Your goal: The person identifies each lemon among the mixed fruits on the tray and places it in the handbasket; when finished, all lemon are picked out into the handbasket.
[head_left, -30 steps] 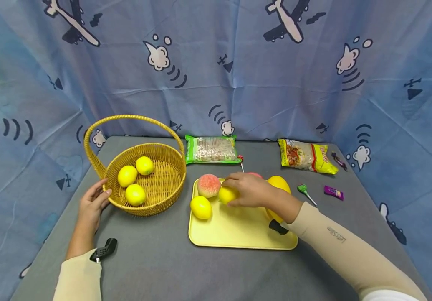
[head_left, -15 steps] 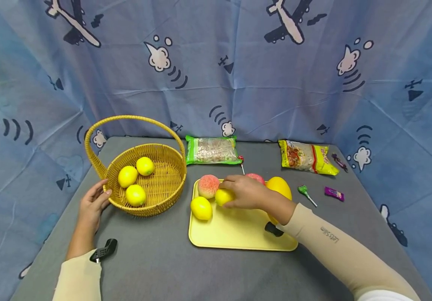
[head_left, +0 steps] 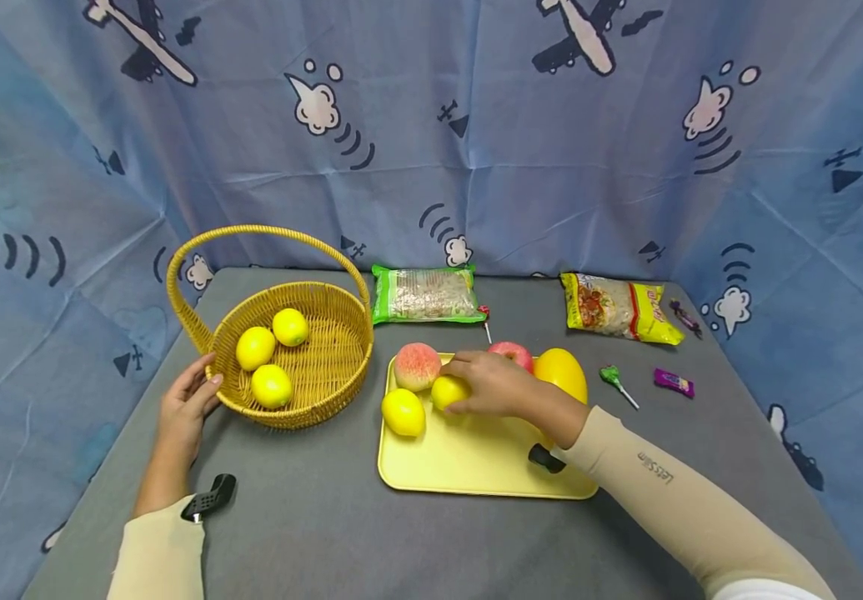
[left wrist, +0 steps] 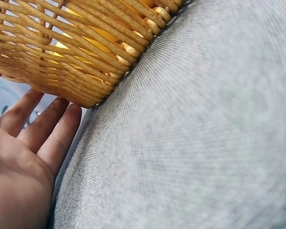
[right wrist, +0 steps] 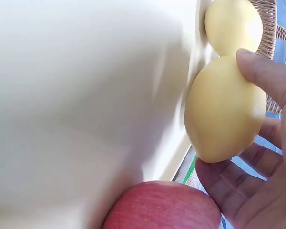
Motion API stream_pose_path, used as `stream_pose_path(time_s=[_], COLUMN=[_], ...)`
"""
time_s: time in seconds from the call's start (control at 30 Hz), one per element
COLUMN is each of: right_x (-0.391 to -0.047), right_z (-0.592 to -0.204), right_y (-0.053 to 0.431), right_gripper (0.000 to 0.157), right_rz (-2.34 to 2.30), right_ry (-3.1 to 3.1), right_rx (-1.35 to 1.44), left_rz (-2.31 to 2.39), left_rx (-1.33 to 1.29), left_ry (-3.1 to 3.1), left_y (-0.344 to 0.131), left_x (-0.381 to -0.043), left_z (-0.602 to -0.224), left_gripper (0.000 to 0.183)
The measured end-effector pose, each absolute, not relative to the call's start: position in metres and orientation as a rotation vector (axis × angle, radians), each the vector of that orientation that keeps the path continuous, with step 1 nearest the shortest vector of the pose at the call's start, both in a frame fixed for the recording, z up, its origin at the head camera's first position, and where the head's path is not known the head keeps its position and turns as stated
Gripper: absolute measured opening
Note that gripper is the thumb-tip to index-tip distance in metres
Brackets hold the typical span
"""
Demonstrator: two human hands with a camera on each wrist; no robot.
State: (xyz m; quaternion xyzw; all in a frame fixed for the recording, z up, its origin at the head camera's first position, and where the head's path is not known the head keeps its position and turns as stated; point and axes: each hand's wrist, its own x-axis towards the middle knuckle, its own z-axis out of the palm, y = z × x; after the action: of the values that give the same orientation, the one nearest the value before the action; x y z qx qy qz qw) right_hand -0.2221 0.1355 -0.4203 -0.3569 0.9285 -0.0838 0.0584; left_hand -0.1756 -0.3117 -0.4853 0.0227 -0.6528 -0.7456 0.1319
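My right hand [head_left: 497,383] holds a yellow lemon [head_left: 449,393] over the upper part of the pale yellow tray [head_left: 461,471]. In the right wrist view the thumb lies along one side of this lemon [right wrist: 224,112], with the fingers round its other side. A second lemon [head_left: 403,412] sits on the tray to its left, and a peach [head_left: 417,367] just behind. An apple [head_left: 512,356] and a mango [head_left: 562,373] are at the tray's right. My left hand [head_left: 182,412] rests on the wicker basket [head_left: 318,414], its fingers fairly straight against the woven side [left wrist: 71,62].
Inside the basket lie three lemons [head_left: 271,386], under its tall arched handle [head_left: 266,229]. Behind the tray are a green bag [head_left: 429,296] and a yellow bag [head_left: 619,308]. A green lollipop [head_left: 611,377] and a purple sweet [head_left: 674,382] lie to the right.
My right hand has moved slightly left with the lemon, bringing it closer to the peach, and the apple shows more. The left hand stays at the basket.
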Motion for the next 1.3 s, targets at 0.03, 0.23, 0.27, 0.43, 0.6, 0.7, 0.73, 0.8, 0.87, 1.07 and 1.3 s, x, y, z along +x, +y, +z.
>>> stream_pose_path(time_s=[0.03,0.23,0.27,0.43,0.6,0.7,0.73,0.8,0.87,1.07,1.3], right_x=[-0.222,-0.225,-0.225,-0.225,-0.223,-0.222,-0.222,-0.222,-0.222,-0.222,-0.223], right_z=[-0.420,-0.421,-0.422,-0.424,-0.425,-0.427,-0.427,-0.428,-0.429,-0.430,-0.431], right_y=[0.136,0.135,0.135,0.135,0.134,0.134,0.134,0.134,0.134,0.134,0.134], right_gripper=[0.054,0.054,0.054,0.055,0.054,0.054,0.055,0.055,0.055,0.054,0.055], right_rz=[-0.252,-0.249,-0.249,-0.252,-0.272,-0.272,-0.269,-0.267,-0.271,-0.267,-0.277], right_ry=[2.817,2.834,2.832,2.823,2.806,2.801,2.801,2.803,2.802,2.802,2.803], right_rx=[-1.075,-1.073,-1.074,-1.071,-1.059,-1.060,-1.058,-1.055,-1.055,-1.070,-1.060], left_rz=[-2.156,-2.153,-2.154,-2.156,-2.156,-2.154,-2.155,-2.158,-2.154,-2.144,-2.142], left_rx=[0.067,0.050,0.049,0.043,0.022,0.014,0.011,-0.003,-0.015,-0.020,0.007], left_ry=[-1.899,-1.905,-1.908,-1.912,-1.907,-1.911,-1.911,-1.909,-1.909,-1.914,-1.926], left_y=[-0.311,-0.309,-0.309,-0.308,-0.310,-0.307,-0.307,-0.305,-0.303,-0.304,-0.310], left_x=[-0.176,-0.177,-0.177,-0.176,-0.176,-0.173,-0.173,-0.171,-0.170,-0.169,-0.173], left_z=[-0.485,-0.479,-0.478,-0.477,-0.479,-0.475,-0.474,-0.471,-0.469,-0.471,-0.482], left_gripper=[0.045,0.046,0.046,0.045,0.045,0.046,0.046,0.046,0.046,0.045,0.044])
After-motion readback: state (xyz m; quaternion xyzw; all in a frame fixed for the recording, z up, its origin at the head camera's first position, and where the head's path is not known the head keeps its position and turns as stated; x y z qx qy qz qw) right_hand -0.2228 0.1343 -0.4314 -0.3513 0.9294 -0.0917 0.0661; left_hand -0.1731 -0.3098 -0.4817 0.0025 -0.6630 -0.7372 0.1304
